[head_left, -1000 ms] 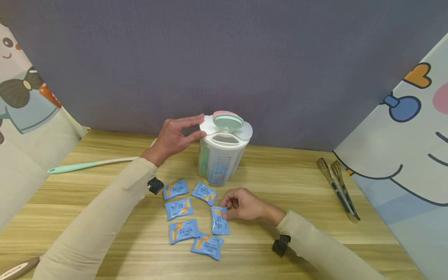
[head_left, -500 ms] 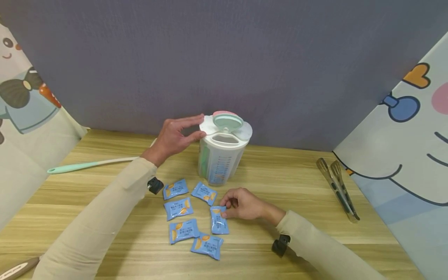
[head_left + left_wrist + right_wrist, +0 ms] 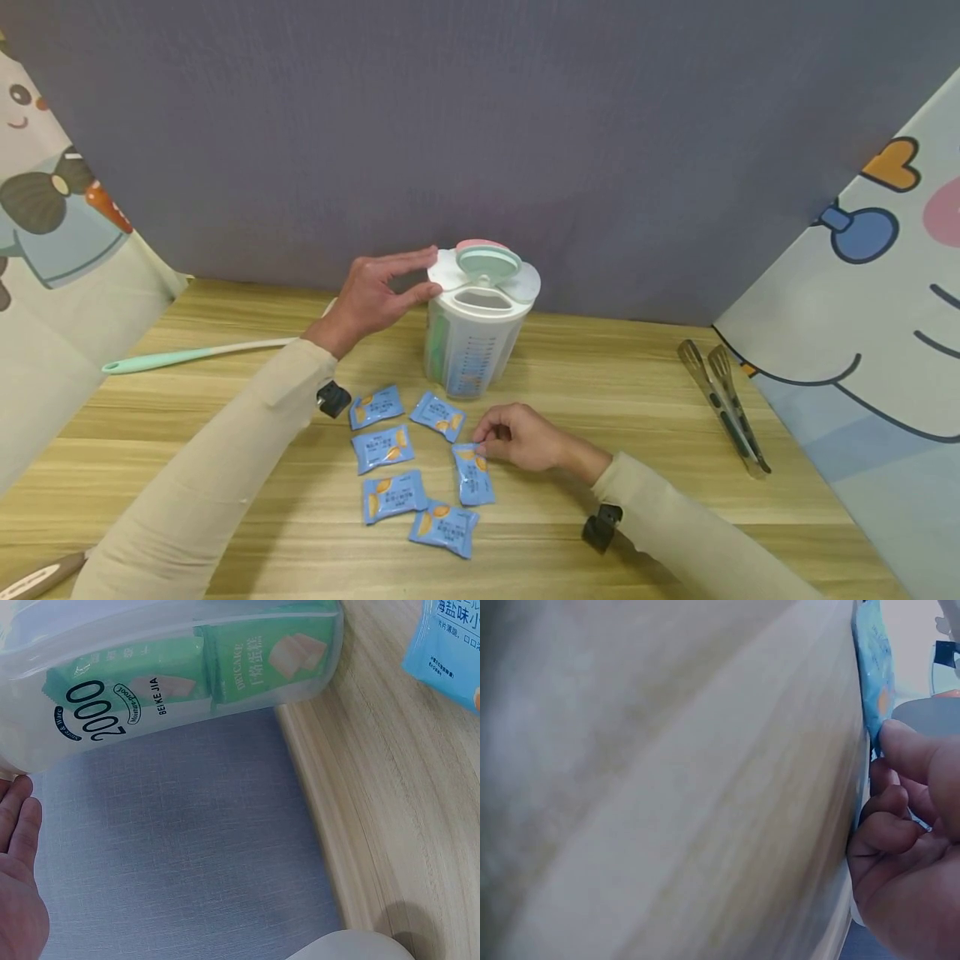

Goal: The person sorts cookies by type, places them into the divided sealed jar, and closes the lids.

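Observation:
A clear storage container (image 3: 476, 354) with a white lid (image 3: 448, 271) stands upright near the back wall. My left hand (image 3: 367, 296) holds the lid's left end, thumb at the front and straight fingers behind. In the left wrist view, green cake packets (image 3: 270, 656) show through the container's wall (image 3: 97, 727). The lid's pale green flap (image 3: 487, 263) stands raised over an opening. My right hand (image 3: 525, 437) pinches the top end of a blue snack packet (image 3: 473, 479) on the table; its thumb (image 3: 907, 746) lies on the packet in the right wrist view.
Several blue packets (image 3: 393, 496) lie left of the right hand, before the container. A tool with a mint handle (image 3: 157, 361) lies at left, partly behind the left arm. Metal tongs (image 3: 723, 408) lie at right. A brown handle (image 3: 45, 575) shows at lower left.
The blue packet at my right hand has turned slightly, its lower end swinging a little to the right. My left hand stays at the lid.

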Demonstrator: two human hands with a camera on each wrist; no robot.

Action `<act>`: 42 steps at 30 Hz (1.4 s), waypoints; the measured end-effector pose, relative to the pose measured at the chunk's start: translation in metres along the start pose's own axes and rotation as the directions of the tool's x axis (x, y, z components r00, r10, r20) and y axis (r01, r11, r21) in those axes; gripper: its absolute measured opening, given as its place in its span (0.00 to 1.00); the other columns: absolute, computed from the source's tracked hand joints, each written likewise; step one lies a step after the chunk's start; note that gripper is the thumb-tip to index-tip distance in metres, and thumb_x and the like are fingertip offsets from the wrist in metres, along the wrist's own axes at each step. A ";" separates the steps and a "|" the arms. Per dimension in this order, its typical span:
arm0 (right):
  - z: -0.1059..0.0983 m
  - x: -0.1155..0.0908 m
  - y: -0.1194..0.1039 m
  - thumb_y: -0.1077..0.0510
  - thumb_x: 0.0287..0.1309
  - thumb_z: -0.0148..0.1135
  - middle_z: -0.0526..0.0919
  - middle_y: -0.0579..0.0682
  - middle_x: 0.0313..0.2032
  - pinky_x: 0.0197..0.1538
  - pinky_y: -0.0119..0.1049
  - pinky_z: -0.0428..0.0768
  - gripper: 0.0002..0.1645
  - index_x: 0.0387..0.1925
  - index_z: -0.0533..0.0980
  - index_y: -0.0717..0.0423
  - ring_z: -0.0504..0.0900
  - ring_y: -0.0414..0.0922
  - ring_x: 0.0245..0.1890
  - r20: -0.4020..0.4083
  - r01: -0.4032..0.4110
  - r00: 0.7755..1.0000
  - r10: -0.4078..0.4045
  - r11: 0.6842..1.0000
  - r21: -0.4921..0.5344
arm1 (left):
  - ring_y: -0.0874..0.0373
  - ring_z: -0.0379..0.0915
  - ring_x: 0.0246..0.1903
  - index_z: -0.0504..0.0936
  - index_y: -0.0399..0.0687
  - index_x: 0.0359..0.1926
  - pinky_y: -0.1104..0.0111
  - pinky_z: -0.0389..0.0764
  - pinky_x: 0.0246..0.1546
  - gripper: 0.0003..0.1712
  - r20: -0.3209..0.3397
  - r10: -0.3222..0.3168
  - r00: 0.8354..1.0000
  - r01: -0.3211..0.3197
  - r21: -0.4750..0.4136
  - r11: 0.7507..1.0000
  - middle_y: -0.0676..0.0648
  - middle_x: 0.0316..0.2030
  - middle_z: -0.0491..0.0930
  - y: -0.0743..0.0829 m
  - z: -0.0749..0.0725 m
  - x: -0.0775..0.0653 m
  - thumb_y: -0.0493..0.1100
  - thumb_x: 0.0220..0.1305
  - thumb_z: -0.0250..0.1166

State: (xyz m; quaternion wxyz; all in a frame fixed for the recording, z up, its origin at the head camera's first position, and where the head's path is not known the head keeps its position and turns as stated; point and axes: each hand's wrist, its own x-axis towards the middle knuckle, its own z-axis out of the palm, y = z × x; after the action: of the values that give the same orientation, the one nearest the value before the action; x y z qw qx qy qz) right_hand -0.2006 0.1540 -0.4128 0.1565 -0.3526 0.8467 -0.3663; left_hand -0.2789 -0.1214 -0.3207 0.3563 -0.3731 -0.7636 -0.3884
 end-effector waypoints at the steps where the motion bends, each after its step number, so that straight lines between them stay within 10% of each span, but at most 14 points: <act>1: 0.000 0.000 0.000 0.63 0.55 0.68 0.76 0.39 0.24 0.25 0.27 0.70 0.03 0.32 0.81 0.57 0.70 0.34 0.22 0.000 0.003 1.000 -0.003 1.000 -0.006 | 0.53 0.76 0.50 0.82 0.40 0.51 0.60 0.75 0.51 0.25 0.000 0.000 1.000 0.000 -0.001 1.000 0.46 0.52 0.78 0.000 0.000 0.000 0.40 0.50 0.75; 42: -0.014 -0.015 0.007 0.65 0.62 0.60 0.79 0.46 0.27 0.31 0.31 0.76 0.04 0.31 0.78 0.59 0.74 0.38 0.28 -0.085 0.067 0.995 -0.058 0.993 0.102 | 0.53 0.76 0.50 0.82 0.40 0.51 0.60 0.75 0.51 0.25 0.002 0.002 1.000 -0.002 0.000 1.000 0.47 0.52 0.78 0.000 0.001 0.000 0.40 0.50 0.75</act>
State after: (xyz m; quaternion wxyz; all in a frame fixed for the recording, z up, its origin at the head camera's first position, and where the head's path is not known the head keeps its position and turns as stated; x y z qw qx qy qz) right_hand -0.2008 0.1748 -0.4078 0.1282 -0.3549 0.8206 -0.4292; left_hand -0.2793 -0.1211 -0.3211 0.3560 -0.3745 -0.7633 -0.3878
